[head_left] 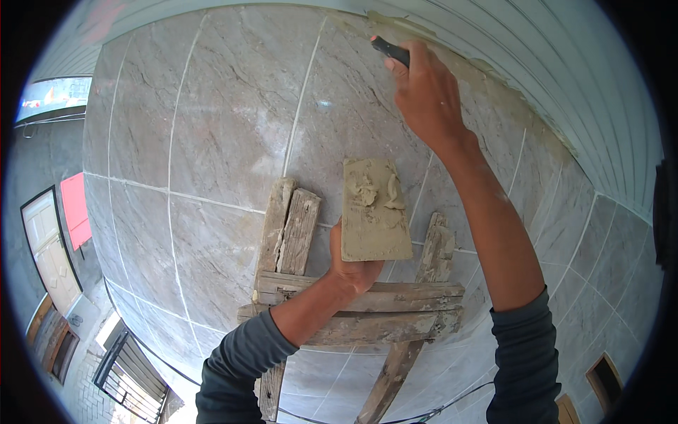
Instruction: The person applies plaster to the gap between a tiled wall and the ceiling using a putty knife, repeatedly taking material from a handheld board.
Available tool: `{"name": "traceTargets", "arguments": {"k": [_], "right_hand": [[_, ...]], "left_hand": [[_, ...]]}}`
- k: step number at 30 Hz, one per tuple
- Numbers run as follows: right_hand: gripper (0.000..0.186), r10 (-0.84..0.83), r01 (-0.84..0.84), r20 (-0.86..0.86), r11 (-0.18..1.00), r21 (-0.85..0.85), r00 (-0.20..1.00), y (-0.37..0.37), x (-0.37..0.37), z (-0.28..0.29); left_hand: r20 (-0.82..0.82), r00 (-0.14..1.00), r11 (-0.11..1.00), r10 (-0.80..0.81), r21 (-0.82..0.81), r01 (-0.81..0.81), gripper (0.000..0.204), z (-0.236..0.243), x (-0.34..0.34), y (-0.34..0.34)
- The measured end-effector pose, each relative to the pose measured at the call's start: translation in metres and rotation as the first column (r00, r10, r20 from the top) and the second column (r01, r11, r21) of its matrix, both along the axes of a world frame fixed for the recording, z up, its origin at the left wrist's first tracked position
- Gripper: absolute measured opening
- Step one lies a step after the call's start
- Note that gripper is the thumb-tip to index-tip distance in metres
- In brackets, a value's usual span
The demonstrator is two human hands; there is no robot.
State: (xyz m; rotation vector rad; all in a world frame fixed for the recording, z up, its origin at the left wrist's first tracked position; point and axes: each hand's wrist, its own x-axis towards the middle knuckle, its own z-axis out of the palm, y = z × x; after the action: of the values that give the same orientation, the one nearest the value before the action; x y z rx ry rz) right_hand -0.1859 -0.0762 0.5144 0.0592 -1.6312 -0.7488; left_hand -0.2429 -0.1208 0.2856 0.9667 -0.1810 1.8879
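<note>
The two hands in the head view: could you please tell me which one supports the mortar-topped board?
The left hand, beneath the board; the right hand instead grips a dark handle.

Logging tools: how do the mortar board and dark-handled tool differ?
The mortar board is broad, flat and tan; the dark-handled tool shows as a slim handle. The board sits lower, in the left hand; the tool is higher, in the right hand. Both are held.

Building site, partly open to daylight. Diagnostic features: a board bearing soft mortar; a tiled wall, with more mortar smeared where it meets the ridged ceiling; and a scaffold of rough, stained planks. Far left: a pale door in a grey wall, and a barred gate.
</note>
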Motion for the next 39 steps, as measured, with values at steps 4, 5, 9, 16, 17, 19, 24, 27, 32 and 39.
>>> {"name": "traceTargets", "arguments": {"k": [4,5,9,16,17,19,24,27,32,39], "right_hand": [[0.027,0.089,-0.087,-0.063,0.996,0.029,0.994,0.017,-0.04,0.0],[0.027,0.071,-0.071,-0.103,0.997,0.008,0.992,0.018,-0.047,-0.001],[0.026,-0.012,-0.004,-0.077,0.98,-0.198,0.997,0.012,-0.052,-0.001],[0.027,-0.088,0.055,-0.102,0.955,-0.293,0.991,0.031,-0.017,-0.014],[0.027,-0.103,0.064,-0.114,0.95,-0.304,0.988,0.036,-0.011,-0.016],[0.028,-0.13,0.08,-0.135,0.943,-0.323,0.982,0.049,0.006,-0.017],[0.028,-0.175,0.104,-0.183,0.934,-0.343,0.967,0.08,0.041,-0.022],[0.03,-0.204,0.108,-0.202,0.907,-0.407,0.958,0.094,0.059,-0.025],[0.03,-0.224,0.088,-0.267,0.894,-0.439,0.938,0.13,0.09,-0.033],[0.028,-0.276,0.088,-0.357,0.882,-0.463,0.893,0.174,0.144,-0.044]], "left_hand": [[-0.02,0.996,0.994,-0.092,0.06,0.093,0.039,-0.009,-0.007,0.006],[-0.03,0.996,0.995,-0.088,0.052,0.09,0.039,-0.008,-0.007,0.005],[-0.043,0.998,0.995,0.05,-0.084,-0.053,0.044,-0.004,-0.006,-0.003],[-0.035,0.998,0.993,0.048,-0.103,-0.051,0.047,-0.011,-0.01,0.003],[-0.038,0.998,0.993,0.044,-0.107,-0.048,0.047,-0.011,-0.011,0.002],[-0.038,0.999,0.995,0.035,-0.096,-0.038,0.049,-0.012,-0.009,0.001],[-0.02,1.0,0.997,-0.007,-0.078,0.005,0.054,-0.015,-0.012,0.004],[-0.03,1.0,0.999,0.0,-0.051,-0.001,0.059,-0.016,-0.012,0.005],[-0.035,0.999,1.0,0.005,-0.014,-0.006,0.066,-0.019,-0.015,0.009],[-0.04,0.999,1.0,0.012,-0.014,-0.012,0.066,-0.018,-0.012,0.008]]}}
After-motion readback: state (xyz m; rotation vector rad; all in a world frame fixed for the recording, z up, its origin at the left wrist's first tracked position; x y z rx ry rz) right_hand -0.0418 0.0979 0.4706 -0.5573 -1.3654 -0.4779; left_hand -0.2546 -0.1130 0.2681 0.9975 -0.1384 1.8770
